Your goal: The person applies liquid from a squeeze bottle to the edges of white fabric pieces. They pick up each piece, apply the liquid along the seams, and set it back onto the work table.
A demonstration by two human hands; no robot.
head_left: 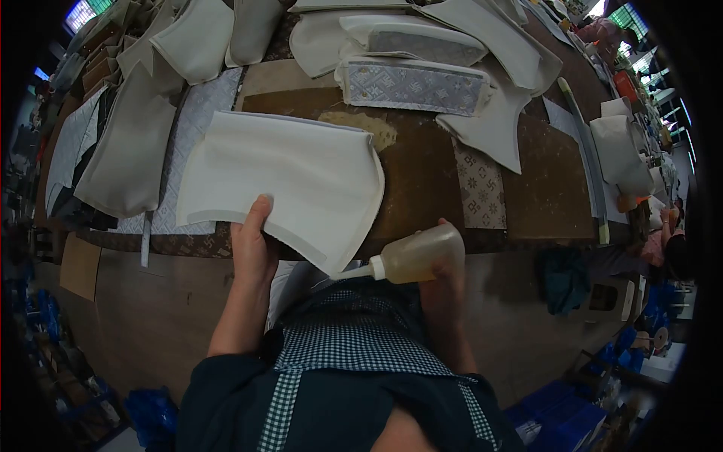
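We see left hand (252,248) pinching the near edge of white fabric piece (286,177), thumb on top. The piece lies flat at near edge of table (550,196), centre-left. Right hand (444,279) clenched round amber squeeze bottle (418,256), just right of piece; nozzle points left, tip at piece's near corner. Patterned panel (413,87) lies farther back.

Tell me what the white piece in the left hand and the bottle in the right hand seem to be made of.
The white piece in the left hand looks like soft synthetic leather or coated fabric: matte, off-white, curving without creases. The bottle in the right hand seems translucent, yellowish soft plastic, with a white nozzle.
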